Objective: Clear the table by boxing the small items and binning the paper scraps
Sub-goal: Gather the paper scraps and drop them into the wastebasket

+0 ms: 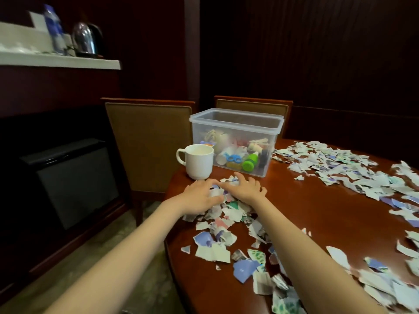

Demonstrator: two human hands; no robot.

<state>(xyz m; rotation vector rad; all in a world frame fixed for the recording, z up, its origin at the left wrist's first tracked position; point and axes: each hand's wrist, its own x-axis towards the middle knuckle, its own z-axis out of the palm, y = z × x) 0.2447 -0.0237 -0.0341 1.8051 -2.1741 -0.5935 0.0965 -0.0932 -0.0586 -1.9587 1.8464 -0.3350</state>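
Observation:
Torn paper scraps [217,227] lie in a heap on the red-brown table [317,211], and more scraps [340,168] spread across its right side. My left hand [200,196] and my right hand [247,188] rest flat on the far end of the heap, fingers spread, nearly touching each other. Just beyond them stands a clear plastic box [235,141] without a lid, holding several small items, among them a green bottle and blue scissors.
A white mug [198,160] stands at the table's left edge, next to the box. Two brown padded chairs [147,143] stand behind the table. On the left are a dark cabinet and a shelf with a kettle [87,39] and a bottle.

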